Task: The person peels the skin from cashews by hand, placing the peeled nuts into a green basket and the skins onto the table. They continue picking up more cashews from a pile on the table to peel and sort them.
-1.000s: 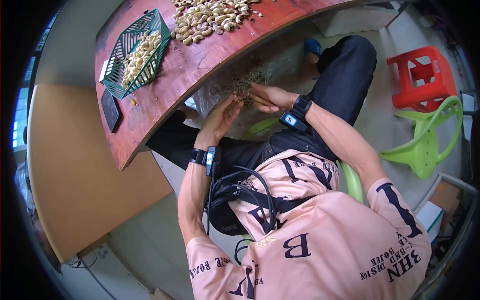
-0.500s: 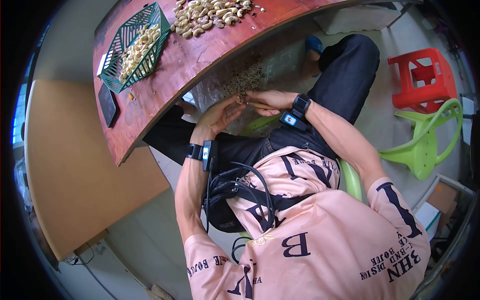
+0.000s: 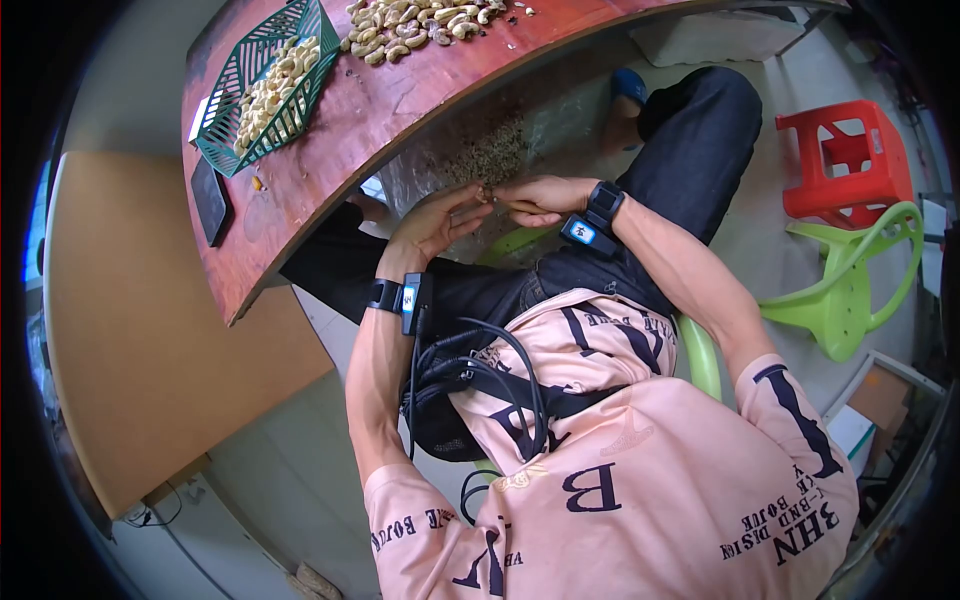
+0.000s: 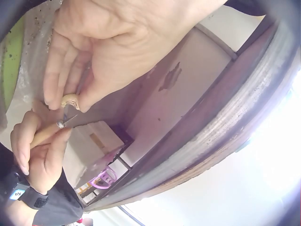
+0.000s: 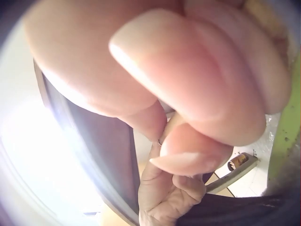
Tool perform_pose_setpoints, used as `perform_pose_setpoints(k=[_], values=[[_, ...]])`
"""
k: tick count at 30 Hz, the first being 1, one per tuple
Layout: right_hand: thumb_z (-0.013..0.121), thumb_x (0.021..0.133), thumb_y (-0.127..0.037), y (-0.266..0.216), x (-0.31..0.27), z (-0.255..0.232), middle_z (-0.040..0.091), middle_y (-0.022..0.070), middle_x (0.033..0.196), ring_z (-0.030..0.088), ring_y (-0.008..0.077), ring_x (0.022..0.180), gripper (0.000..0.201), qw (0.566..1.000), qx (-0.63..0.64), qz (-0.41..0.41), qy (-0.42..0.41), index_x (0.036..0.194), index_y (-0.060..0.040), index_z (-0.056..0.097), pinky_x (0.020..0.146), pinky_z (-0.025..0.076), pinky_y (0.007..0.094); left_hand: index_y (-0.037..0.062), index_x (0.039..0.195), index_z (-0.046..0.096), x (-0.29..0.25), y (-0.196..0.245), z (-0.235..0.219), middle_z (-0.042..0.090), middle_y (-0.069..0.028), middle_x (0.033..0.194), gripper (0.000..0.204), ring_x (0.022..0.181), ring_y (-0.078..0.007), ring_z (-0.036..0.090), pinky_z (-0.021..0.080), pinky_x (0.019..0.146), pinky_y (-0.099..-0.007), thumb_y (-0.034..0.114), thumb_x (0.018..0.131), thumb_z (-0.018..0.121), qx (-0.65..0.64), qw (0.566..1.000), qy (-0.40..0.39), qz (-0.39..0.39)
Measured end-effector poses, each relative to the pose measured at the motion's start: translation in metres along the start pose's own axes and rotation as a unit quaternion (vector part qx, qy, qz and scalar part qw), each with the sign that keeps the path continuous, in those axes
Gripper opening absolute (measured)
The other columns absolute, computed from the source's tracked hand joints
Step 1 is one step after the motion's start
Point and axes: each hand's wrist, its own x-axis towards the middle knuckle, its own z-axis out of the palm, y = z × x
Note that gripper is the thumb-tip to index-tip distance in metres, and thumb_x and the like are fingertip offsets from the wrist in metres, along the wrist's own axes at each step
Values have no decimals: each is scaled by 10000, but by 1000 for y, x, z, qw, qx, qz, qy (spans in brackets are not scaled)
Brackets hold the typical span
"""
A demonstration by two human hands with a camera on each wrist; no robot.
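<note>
Between the thumb and fingertips of my left hand is a curved, pale cashew, seen most plainly in the left wrist view. My right hand grips a wooden-handled pick with a thin metal tip, which points up close beneath the cashew. Both hands meet over my lap, just off the table's edge. The right wrist view is mostly filled by curled right fingers, with the left hand beyond them; the pick's tip is hidden there.
On the reddish table stand a green slatted basket of pale cashews and a pile of browner cashews. A dark phone lies near the basket. Shell bits lie below the table; a red stool and green chair stand right.
The head view has shifted slightly, so the table's things sit higher and further left. The hands stay together, the right fingers drawn a little closer round the pick.
</note>
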Motion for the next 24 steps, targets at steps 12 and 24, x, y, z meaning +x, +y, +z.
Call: perform_pose_setpoints(k=[12,24], values=[[330,1019,-453,8,4,-4,431,-21,544,321,53,414,429,998,-58,-13,21,935,-78,521,409,279,225,81,1175,579,2,3,2,629,-55,1111,331,984,-182,657,562,732,-225,214,886,671,30,999,-9,-7],[343,1009,-453,-5,-6,5,458,-16,542,371,67,427,439,988,-141,-15,64,1135,-77,531,423,307,239,82,1156,594,0,5,5,636,-22,1074,328,973,-140,650,538,712,-199,236,880,680,41,999,-24,-10]])
